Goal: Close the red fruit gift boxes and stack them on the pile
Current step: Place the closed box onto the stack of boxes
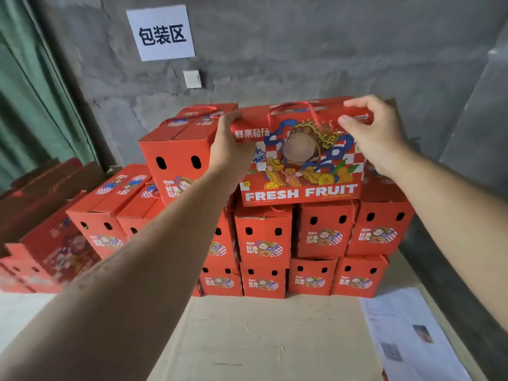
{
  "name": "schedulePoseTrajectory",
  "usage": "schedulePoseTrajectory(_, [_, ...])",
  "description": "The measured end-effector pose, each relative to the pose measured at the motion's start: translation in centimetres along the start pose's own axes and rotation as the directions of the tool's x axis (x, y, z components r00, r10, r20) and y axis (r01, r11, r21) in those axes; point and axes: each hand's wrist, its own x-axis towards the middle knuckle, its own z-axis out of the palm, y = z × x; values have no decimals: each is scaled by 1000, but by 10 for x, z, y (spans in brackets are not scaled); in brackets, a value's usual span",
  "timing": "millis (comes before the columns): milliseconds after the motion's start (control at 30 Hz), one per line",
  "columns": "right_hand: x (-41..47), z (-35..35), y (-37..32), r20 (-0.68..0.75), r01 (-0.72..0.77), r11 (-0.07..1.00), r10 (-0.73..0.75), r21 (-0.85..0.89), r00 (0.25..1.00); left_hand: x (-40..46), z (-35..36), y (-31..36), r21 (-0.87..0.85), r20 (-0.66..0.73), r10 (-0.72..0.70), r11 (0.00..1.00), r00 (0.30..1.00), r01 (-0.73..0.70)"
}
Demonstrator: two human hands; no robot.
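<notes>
Pile of red boxes (264, 237) fills centre, against grey wall (302, 50). Flat unfolded cartons (41, 215) at 9 o'clock. Held gift box (299, 160) (closed, "FRESH FRUIT" face toward camera) atop pile, 12 o'clock. Papers (406, 334) at 5 o'clock. Left grip (233, 144) clasps box's left top corner; right grip (376, 133) pinches right top edge. Wall sign (160, 33) at 11 o'clock.

Two forearms are showing in the head view, both bare to the frame edge; no sleeve, glove, watch or band is appearing on either; the left hand (229, 145) is showing its back and wrist, nails not visible; the right hand (378, 133) is showing short, unpainted nails on thumb and fingers; the left forearm is filling the lower left, faint fine hair showing along its upper edge.
</notes>
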Motion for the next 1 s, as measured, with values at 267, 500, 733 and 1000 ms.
schedulePoseTrajectory(267, [-57,25,20,118,-40,978,65,-204,991,-49,48,-1,280,90,-3,960,996,-22])
schedulePoseTrajectory(500, [-149,61,-20,413,-9,979,95,-206,906,-116,30,-16,-104,251,73,993,965,-48])
schedulePoseTrajectory(733, [-219,116,-96,540,-256,831,-63,495,839,-161,-42,-43,-375,173,7,925,985,59])
schedulePoseTrajectory(1000, [-313,211,-171,492,-40,938,-144,345,859,-196,-186,-111,-357,86,-91,927,992,116])
